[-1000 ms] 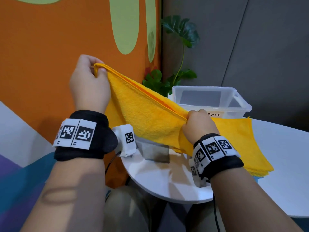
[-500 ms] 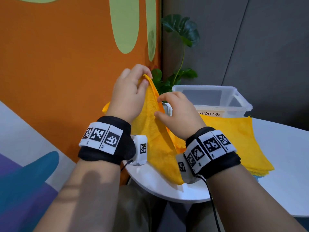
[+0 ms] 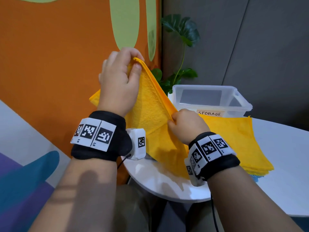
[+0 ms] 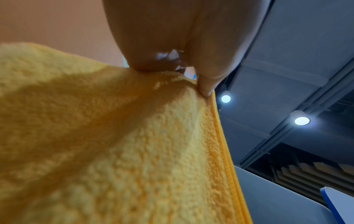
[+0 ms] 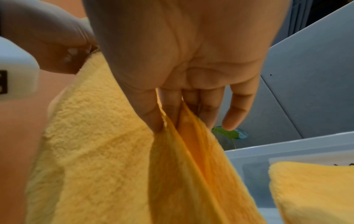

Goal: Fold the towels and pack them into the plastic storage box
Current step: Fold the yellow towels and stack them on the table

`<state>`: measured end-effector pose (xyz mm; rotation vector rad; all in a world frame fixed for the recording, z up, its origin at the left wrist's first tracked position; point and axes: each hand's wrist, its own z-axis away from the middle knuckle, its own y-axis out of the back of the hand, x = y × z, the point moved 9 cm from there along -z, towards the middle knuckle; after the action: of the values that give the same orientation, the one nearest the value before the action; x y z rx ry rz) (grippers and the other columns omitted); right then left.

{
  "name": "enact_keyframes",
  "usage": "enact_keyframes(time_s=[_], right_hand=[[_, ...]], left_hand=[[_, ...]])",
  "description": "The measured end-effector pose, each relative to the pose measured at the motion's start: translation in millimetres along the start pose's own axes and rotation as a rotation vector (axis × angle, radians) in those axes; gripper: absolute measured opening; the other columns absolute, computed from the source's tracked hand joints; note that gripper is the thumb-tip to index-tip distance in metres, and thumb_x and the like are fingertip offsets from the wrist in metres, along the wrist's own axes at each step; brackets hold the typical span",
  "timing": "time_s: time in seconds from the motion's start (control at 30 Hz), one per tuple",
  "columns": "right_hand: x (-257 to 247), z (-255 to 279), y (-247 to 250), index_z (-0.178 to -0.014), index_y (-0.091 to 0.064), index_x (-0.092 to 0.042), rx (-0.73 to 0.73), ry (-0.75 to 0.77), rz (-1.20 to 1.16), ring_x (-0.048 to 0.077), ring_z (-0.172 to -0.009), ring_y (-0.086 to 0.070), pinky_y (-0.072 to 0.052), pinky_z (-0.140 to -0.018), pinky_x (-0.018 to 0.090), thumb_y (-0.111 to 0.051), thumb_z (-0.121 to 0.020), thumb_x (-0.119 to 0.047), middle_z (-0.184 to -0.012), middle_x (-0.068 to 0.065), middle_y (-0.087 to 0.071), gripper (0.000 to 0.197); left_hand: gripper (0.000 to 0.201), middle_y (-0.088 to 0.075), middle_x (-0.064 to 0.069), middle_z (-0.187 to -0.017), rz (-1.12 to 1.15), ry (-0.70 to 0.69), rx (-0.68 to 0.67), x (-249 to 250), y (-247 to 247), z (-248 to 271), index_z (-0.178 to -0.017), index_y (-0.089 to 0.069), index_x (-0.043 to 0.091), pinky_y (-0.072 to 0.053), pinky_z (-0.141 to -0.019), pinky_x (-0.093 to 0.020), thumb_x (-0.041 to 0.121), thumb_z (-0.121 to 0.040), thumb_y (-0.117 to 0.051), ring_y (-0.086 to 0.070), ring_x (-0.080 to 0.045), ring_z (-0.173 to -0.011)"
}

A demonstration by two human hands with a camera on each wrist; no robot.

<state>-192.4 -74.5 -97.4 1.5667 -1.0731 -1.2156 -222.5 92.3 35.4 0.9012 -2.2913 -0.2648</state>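
A yellow towel [image 3: 155,114] hangs doubled over in the air above the near left of the white table [image 3: 275,148]. My left hand [image 3: 133,64] pinches its top corner, held high; the left wrist view shows thumb and fingers [image 4: 206,84] closed on the hem of the towel [image 4: 134,151]. My right hand [image 3: 173,118] pinches the towel's sloping edge lower down. In the right wrist view its thumb and forefinger [image 5: 153,121] hold the layers of the towel [image 5: 107,151]. The clear plastic storage box [image 3: 240,104], labelled STORAGE, stands behind with nothing visible inside.
A flat stack of yellow towels [image 3: 237,139] lies on the table in front of the box, with a blue one [image 3: 258,177] peeking out underneath. A potted plant [image 3: 182,39] stands behind the box by the orange wall [image 3: 50,56]. My knees are under the table edge.
A second ago the towel was stretched wide between my hands. They came together, doubling it, and now my left hand has risen while the right slid down along the edge.
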Motion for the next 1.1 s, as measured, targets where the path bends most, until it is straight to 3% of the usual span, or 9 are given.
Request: enact_keyframes(time_s=[0.17,0.43,0.63,0.8,0.93,1.1], right_hand=[[20.8,2.9,-6.9,-0.064,-0.042,-0.018,-0.083,-0.119,0.041,0.024,-0.073,-0.051,-0.044,-0.065,0.033,-0.044,-0.09,-0.029,-0.073,0.002,-0.044,0.028],[39.3,3.0,-3.8,-0.069,-0.04,-0.021,-0.064,-0.164,-0.03,0.026,-0.076,-0.053,-0.043,-0.065,0.033,-0.041,-0.088,-0.031,-0.076,0.003,-0.045,0.021],[48.9,2.5,-0.1,-0.078,-0.051,-0.017,-0.022,-0.209,0.002,0.027,-0.077,-0.054,-0.048,-0.069,0.035,-0.041,-0.087,-0.03,-0.08,0.004,-0.048,0.019],[51.6,1.6,5.6,-0.09,-0.048,-0.018,0.037,-0.195,-0.066,0.027,-0.076,-0.055,-0.051,-0.068,0.038,-0.039,-0.088,-0.023,-0.084,0.007,-0.053,0.011],[50.4,0.6,12.0,-0.076,-0.046,-0.018,0.05,-0.175,-0.075,0.025,-0.073,-0.053,-0.042,-0.06,0.031,-0.04,-0.089,-0.026,-0.077,0.006,-0.05,0.017],[52.8,1.3,18.6,-0.058,-0.038,-0.012,0.085,-0.187,-0.025,0.017,-0.054,-0.039,-0.026,-0.047,0.027,-0.044,-0.093,-0.031,-0.059,0.005,-0.041,0.04]], left_hand=[[0.025,-0.058,-0.003,-0.113,-0.069,0.117,0.145,-28.7,27.0,-6.4,-0.11,-0.058,0.021,-0.038,-0.095,-0.041,0.024,-0.091,-0.042,-0.049,-0.023,-0.11],[0.025,-0.055,-0.006,-0.122,-0.204,0.398,0.272,-87.1,57.1,5.9,-0.115,-0.056,0.021,-0.031,-0.098,-0.034,0.022,-0.095,-0.041,-0.045,-0.025,-0.118],[0.022,-0.052,-0.003,-0.125,-0.243,0.568,0.324,-113.2,69.4,19.9,-0.114,-0.054,0.025,-0.031,-0.101,-0.042,0.025,-0.097,-0.04,-0.045,-0.026,-0.119],[0.022,-0.051,-0.002,-0.127,-0.266,0.643,0.376,-125.9,79.3,26.0,-0.115,-0.054,0.025,-0.03,-0.101,-0.043,0.028,-0.098,-0.04,-0.044,-0.026,-0.122],[0.022,-0.051,-0.002,-0.128,-0.287,0.684,0.389,-130.8,82.2,31.1,-0.116,-0.053,0.025,-0.029,-0.101,-0.046,0.028,-0.099,-0.039,-0.042,-0.026,-0.124],[0.024,-0.051,-0.003,-0.129,-0.302,0.716,0.412,-135.9,85.9,33.2,-0.119,-0.051,0.023,-0.03,-0.101,-0.045,0.027,-0.1,-0.038,-0.041,-0.027,-0.125]])
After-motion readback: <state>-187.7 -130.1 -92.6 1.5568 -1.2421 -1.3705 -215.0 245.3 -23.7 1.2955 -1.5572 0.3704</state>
